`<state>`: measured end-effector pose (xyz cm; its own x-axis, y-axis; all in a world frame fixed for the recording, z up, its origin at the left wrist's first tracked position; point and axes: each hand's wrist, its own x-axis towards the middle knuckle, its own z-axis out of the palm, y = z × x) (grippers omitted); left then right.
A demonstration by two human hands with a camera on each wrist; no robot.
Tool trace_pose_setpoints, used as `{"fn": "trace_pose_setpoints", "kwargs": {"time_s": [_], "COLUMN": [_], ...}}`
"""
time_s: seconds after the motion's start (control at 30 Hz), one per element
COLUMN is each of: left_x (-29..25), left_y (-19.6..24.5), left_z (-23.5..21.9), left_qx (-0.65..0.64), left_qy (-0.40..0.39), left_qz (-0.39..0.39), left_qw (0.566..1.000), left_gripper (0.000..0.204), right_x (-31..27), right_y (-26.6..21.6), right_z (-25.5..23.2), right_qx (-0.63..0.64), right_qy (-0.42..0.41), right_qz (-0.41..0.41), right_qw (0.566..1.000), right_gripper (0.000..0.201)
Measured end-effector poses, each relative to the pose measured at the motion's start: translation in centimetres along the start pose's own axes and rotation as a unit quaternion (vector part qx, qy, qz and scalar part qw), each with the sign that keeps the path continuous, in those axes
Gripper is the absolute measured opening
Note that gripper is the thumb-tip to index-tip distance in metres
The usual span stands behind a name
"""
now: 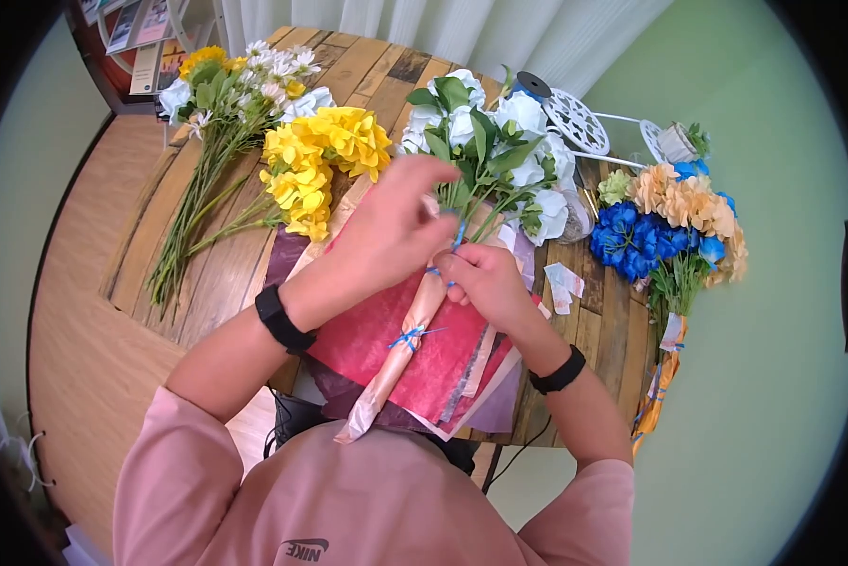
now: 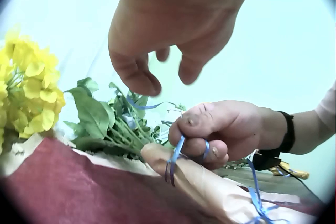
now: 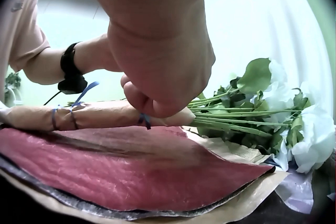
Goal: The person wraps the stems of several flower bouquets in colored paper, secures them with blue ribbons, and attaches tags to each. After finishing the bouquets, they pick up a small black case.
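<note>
White flowers with green stems are bundled, their lower stems wrapped in tan paper. A blue ribbon bow ties the wrap lower down. My right hand pinches a blue ribbon against the top of the wrap; in the right wrist view this hand covers that spot. Above the stems is my left hand, its fingers bent and apart; the left wrist view shows nothing between the fingers of this hand. A loose ribbon strand curves just below its fingertips.
Red and dark wrapping sheets lie under the bundle. Yellow flowers and a bunch of long stems are on the left. To the right are paper scraps, a blue and peach bouquet, a ribbon spool and white metal stand.
</note>
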<state>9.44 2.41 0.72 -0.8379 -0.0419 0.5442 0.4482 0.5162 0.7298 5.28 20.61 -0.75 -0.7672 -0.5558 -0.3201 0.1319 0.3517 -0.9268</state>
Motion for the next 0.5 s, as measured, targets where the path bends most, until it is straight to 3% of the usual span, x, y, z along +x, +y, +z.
{"fn": "trace_pose_setpoints", "kwargs": {"time_s": [0.03,0.07,0.1,0.13,0.2,0.3,0.43,0.5], "left_x": [-0.4,-0.9,-1.6,-2.4,-3.5,-3.7,-3.7,-3.7], "left_y": [-0.2,-0.8,-1.8,-2.4,-3.1,-3.5,-4.2,-3.7], "left_z": [-0.2,-0.2,0.0,0.4,1.9,3.0,3.1,3.0], "left_qx": [-0.007,-0.007,-0.161,-0.308,-0.354,-0.236,-0.163,-0.341], "left_qy": [0.077,0.074,-0.041,-0.152,-0.162,-0.141,-0.174,-0.142], "left_qz": [-0.091,-0.09,-0.211,-0.324,-0.283,-0.218,-0.196,-0.299], "left_qw": [0.993,0.993,0.963,0.882,0.877,0.936,0.951,0.88], "left_gripper": [0.031,0.031,0.031,0.03,0.029,0.017,0.013,0.012], "right_x": [0.0,0.0,0.1,0.1,0.4,0.3,-0.5,-0.7], "right_y": [0.0,0.2,0.4,0.8,1.4,1.5,0.9,0.8], "right_z": [-0.2,-0.3,-0.4,-0.5,-0.7,-0.7,-1.4,-2.2], "right_qx": [-0.01,-0.008,0.01,0.027,0.041,0.07,0.123,0.139], "right_qy": [0.007,0.008,0.009,0.009,0.004,-0.002,0.001,0.018], "right_qz": [0.024,0.024,0.0,-0.022,-0.031,-0.048,-0.051,-0.04], "right_qw": [1.0,1.0,1.0,0.999,0.999,0.996,0.991,0.989], "right_gripper": [0.016,0.016,0.017,0.018,0.019,0.02,0.023,0.024]}}
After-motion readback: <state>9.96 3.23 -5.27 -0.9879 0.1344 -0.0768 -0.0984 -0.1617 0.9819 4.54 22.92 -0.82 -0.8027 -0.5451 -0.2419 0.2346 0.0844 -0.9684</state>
